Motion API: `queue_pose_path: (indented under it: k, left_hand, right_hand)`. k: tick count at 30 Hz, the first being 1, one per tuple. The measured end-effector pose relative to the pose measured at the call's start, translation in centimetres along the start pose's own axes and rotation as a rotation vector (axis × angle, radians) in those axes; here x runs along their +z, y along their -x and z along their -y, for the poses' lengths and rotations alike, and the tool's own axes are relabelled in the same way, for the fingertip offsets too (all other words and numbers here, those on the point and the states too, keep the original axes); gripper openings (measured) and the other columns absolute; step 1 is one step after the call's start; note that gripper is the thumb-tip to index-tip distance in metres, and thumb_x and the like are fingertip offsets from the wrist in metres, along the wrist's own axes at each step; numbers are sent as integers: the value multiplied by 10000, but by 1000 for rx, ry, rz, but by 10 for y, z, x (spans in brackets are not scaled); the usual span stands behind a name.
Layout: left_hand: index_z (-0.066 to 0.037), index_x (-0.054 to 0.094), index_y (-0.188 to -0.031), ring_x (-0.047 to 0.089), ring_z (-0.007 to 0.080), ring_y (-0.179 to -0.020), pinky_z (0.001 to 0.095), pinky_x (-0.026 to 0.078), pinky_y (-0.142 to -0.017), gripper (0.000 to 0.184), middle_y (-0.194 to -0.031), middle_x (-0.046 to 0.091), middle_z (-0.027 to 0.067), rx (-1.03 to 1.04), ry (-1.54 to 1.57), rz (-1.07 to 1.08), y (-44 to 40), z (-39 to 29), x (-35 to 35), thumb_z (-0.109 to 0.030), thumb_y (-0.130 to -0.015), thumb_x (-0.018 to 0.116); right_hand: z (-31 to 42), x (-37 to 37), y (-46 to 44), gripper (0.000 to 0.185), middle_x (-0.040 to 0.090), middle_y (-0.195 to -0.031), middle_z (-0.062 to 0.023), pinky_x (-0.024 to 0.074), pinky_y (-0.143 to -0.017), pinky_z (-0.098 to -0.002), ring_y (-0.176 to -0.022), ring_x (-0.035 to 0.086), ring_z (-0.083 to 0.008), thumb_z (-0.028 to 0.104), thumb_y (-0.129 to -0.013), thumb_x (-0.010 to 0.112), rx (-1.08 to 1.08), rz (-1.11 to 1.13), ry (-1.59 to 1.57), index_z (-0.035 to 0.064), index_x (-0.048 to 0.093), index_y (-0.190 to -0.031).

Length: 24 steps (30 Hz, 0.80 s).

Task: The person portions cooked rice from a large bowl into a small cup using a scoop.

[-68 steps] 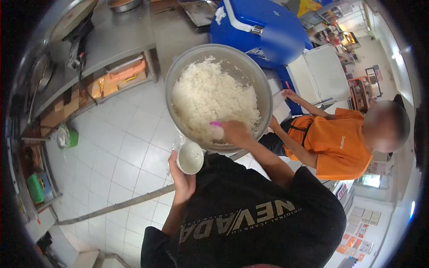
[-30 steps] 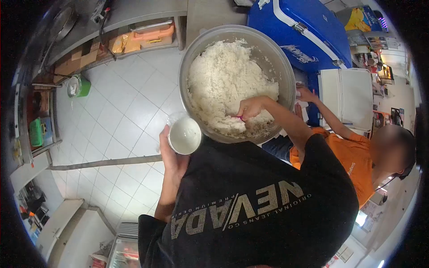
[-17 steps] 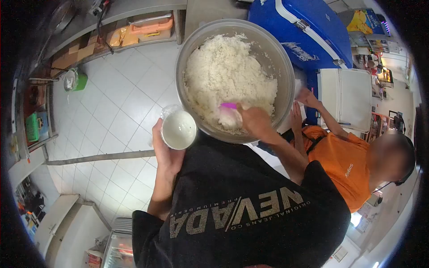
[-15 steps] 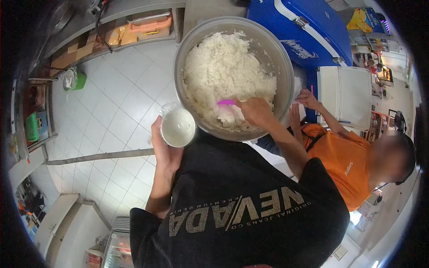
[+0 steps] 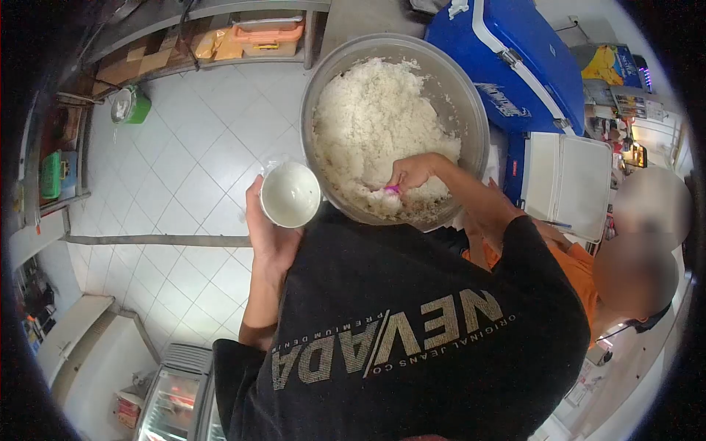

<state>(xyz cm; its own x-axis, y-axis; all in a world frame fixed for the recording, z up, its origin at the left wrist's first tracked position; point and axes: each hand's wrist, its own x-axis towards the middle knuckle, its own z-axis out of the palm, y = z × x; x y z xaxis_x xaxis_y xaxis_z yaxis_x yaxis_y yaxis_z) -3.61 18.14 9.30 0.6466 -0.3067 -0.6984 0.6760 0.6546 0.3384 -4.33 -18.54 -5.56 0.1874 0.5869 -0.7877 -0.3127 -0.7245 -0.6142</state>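
A small round white bowl (image 5: 291, 195) sits in the left hand (image 5: 271, 237), thumb and fingers curled around its outer side, its mouth facing up toward the camera. It is just beside the near left rim of a large round grey metal pot (image 5: 460, 95). Over the pot's near part, the right hand (image 5: 412, 173) is closed in a fist around a small bright pink scoop (image 5: 393, 189); only a short stretch of pink shows below the fingers, and its lower end is hidden at the rice.

Half a second ago, a longer length of the scoop stuck out leftward past the right fist; now the fist is turned so that its fingers point down, and most of the scoop is covered. The left hand has kept its hold on the bowl.

The pot holds a big mound of white cooked rice (image 5: 379, 121), heaped toward the far and left sides, with bare wall showing on the right and stray grains stuck to it. The bowl's pale inside is visible to the bottom, with a few small specks. Beyond the pot stands a blue cooler with a white handle (image 5: 529, 44). On a low shelf at the far left lies an orange-rimmed plastic tub (image 5: 268, 34), and a green bucket (image 5: 140, 107) stands farther left.
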Motion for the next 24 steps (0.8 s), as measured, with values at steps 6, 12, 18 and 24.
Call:
queue_pose_path:
  k: [6, 12, 18, 24]
  left_hand:
    - [-78, 429, -1396, 534, 266, -1230, 468, 466, -985, 566, -1357, 517, 116, 94, -154, 155, 0, 5, 36, -513, -1036, 408]
    - [-64, 327, -1455, 447, 254, -1316, 474, 425, -1040, 584, -1439, 431, 125, 9, -372, 130, -56, 69, 59, -478, -1053, 415]
    - [-50, 411, -1384, 536, 265, -1197, 454, 442, -1030, 537, -1305, 529, 125, -53, -339, 142, -125, 150, 81, -472, -1052, 393]
    - [-68, 526, -1261, 612, 253, -1062, 444, 513, -942, 479, -1158, 610, 112, -307, -395, 254, -157, 118, 92, -465, -1041, 374]
  right_hand:
    - [12, -8, 44, 92, 377, -581, 105, 211, -400, -227, -448, 304, -20, 94, -905, 661, 309, -9, -391, 101, 730, -965]
    - [36, 33, 120, 133, 406, -585, 94, 248, -399, -239, -452, 346, -30, 189, -908, 684, -13, -516, -864, 77, 684, -979]
    - [57, 83, 17, 308, 646, -667, -117, 478, -541, -457, -572, 625, -311, 52, -909, 532, -36, -1790, 214, 12, 612, -1205]
    - [161, 105, 27, 561, 699, -834, -232, 544, -719, -521, -782, 695, -420, 111, -895, 492, 547, -1396, 73, 54, 437, -1451]
